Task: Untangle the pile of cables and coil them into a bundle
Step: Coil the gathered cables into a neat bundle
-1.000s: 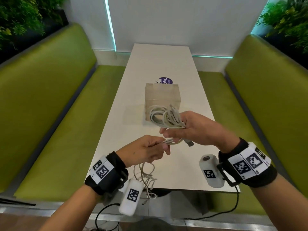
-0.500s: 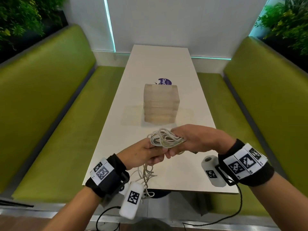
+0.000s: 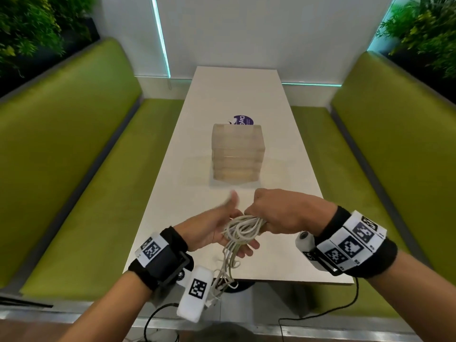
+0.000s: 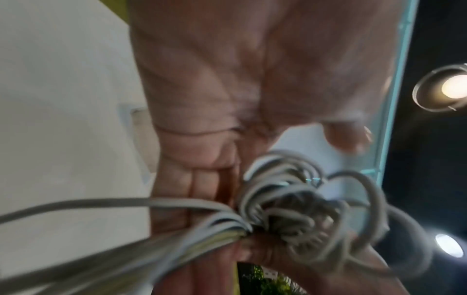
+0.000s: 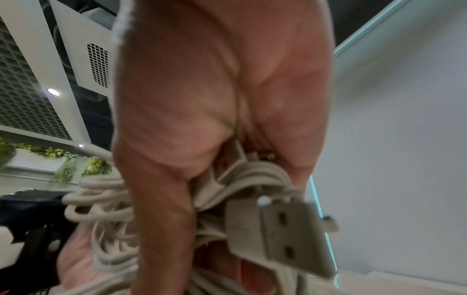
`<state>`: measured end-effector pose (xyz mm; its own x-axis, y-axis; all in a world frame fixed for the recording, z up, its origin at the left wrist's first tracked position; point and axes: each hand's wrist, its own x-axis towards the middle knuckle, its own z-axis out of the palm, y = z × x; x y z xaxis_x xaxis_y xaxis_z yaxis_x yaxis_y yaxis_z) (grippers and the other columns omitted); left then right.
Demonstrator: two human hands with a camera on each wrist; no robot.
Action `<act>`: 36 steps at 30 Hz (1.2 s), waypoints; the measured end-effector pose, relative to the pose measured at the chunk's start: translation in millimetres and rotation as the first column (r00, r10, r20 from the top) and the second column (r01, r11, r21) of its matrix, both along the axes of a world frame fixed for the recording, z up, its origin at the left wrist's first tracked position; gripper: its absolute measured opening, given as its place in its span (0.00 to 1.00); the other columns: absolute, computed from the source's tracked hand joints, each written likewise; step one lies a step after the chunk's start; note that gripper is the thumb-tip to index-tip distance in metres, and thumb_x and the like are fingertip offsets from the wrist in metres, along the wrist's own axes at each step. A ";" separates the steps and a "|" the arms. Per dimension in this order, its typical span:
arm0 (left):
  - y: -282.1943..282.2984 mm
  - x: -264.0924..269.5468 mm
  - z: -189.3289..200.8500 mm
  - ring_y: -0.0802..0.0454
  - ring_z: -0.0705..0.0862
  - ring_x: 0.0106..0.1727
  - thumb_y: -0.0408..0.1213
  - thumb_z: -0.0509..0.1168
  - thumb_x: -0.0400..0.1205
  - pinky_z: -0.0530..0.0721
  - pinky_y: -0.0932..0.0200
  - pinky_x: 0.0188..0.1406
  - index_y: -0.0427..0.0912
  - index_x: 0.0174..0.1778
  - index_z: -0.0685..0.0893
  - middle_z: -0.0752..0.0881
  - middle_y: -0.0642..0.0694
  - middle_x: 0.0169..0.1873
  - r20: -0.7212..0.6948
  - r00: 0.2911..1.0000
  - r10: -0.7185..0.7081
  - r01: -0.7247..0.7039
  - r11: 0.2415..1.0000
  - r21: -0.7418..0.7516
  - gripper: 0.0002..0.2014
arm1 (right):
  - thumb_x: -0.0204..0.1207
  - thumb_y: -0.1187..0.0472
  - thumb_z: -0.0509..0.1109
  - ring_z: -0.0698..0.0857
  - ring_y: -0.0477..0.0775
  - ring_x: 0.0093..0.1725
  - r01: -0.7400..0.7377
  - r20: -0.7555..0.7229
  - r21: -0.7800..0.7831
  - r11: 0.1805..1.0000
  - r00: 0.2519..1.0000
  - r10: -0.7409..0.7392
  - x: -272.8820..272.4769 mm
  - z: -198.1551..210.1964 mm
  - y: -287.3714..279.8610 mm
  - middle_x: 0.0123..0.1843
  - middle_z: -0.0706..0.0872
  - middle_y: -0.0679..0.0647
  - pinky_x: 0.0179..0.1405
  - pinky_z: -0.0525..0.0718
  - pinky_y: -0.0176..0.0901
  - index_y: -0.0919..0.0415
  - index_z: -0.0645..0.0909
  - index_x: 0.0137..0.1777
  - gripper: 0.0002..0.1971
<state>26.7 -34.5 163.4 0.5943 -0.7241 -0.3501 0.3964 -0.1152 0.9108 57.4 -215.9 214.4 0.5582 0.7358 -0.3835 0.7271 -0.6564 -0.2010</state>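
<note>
A coil of white cables (image 3: pixel 243 228) hangs over the near end of the white table (image 3: pixel 237 95). My right hand (image 3: pixel 278 211) grips the coil from the right, knuckles up. In the right wrist view the loops (image 5: pixel 252 175) are bunched in that fist, and a USB plug (image 5: pixel 285 229) sticks out. My left hand (image 3: pixel 217 228) lies palm up under the coil, fingers straight and thumb raised. The left wrist view shows the loops (image 4: pixel 290 199) crossing the open palm (image 4: pixel 202 99). Loose strands (image 3: pixel 225 270) trail down from the coil past the table's near edge.
A stack of translucent boxes (image 3: pixel 238 151) stands mid-table just beyond my hands, with a purple round sticker (image 3: pixel 243 119) behind it. Green benches (image 3: pixel 74 156) (image 3: pixel 385 149) flank the table. Black wrist-camera leads hang below the table edge.
Both hands have come nearer and lower, toward the table's near edge. My left hand has let go of the strand and opened flat under the coil. My right hand still grips the coil.
</note>
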 end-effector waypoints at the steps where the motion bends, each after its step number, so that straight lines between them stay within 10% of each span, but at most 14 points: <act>1: -4.6 -1.4 4.5 0.35 0.88 0.49 0.68 0.67 0.70 0.85 0.40 0.54 0.31 0.63 0.77 0.87 0.28 0.54 0.087 0.995 -0.054 0.045 0.994 0.095 0.43 | 0.77 0.62 0.66 0.81 0.55 0.52 0.000 -0.013 -0.026 1.000 1.000 -0.001 -0.4 -0.3 3.1 0.39 0.82 0.51 0.48 0.82 0.50 0.58 0.84 0.50 0.06; 5: -14.0 -3.9 4.3 0.45 0.85 0.31 0.33 0.72 0.76 0.86 0.45 0.41 0.29 0.57 0.77 0.87 0.36 0.38 0.161 0.986 -0.041 -0.002 0.966 0.258 0.18 | 0.75 0.56 0.72 0.80 0.50 0.34 0.017 -0.131 -0.066 0.998 0.991 -0.026 1.9 -1.1 6.7 0.36 0.83 0.51 0.35 0.76 0.41 0.57 0.85 0.51 0.08; 10: -11.0 -5.3 9.6 0.51 0.77 0.22 0.30 0.67 0.79 0.78 0.61 0.23 0.28 0.53 0.78 0.83 0.40 0.29 0.228 0.966 -0.124 0.051 0.952 0.302 0.11 | 0.71 0.52 0.76 0.77 0.47 0.27 0.073 -0.249 0.058 0.996 0.967 -0.057 0.5 -7.5 0.1 0.31 0.82 0.51 0.28 0.74 0.37 0.56 0.85 0.46 0.10; 14: -10.2 -2.9 8.2 0.53 0.76 0.22 0.32 0.69 0.80 0.76 0.61 0.22 0.31 0.51 0.78 0.82 0.44 0.27 0.229 0.963 -0.140 0.055 0.938 0.343 0.10 | 0.74 0.49 0.72 0.78 0.53 0.49 0.010 -0.082 0.043 0.999 0.997 -0.006 -5.9 -20.0 1.1 0.40 0.84 0.52 0.48 0.83 0.51 0.53 0.84 0.52 0.11; 20: -12.2 -2.0 -1.2 0.53 0.75 0.21 0.33 0.69 0.79 0.74 0.62 0.20 0.38 0.48 0.78 0.82 0.43 0.27 0.232 0.969 -0.091 0.002 0.933 0.359 0.07 | 0.76 0.42 0.65 0.68 0.53 0.65 -0.070 0.221 -0.100 0.992 0.971 0.091 -8.3 -26.8 1.9 0.55 0.84 0.47 0.68 0.63 0.53 0.54 0.83 0.60 0.21; 28: -8.9 2.3 -5.8 0.51 0.70 0.22 0.35 0.69 0.79 0.67 0.63 0.19 0.38 0.50 0.82 0.81 0.41 0.25 0.243 0.969 -0.031 -0.047 0.951 0.305 0.07 | 0.74 0.59 0.71 0.77 0.45 0.25 0.275 -0.397 0.150 0.950 0.896 -0.196 -3.0 -22.7 -8.3 0.31 0.83 0.50 0.21 0.74 0.34 0.55 0.81 0.42 0.01; 36: -10.1 4.7 -16.8 0.45 0.70 0.25 0.42 0.71 0.76 0.66 0.61 0.20 0.39 0.51 0.84 0.82 0.26 0.35 0.235 0.971 -0.033 -0.032 0.963 0.266 0.12 | 0.74 0.56 0.75 0.79 0.41 0.26 0.293 -0.502 0.173 0.941 0.847 -0.172 0.3 -31.9 -9.4 0.30 0.83 0.46 0.28 0.75 0.30 0.55 0.81 0.41 0.06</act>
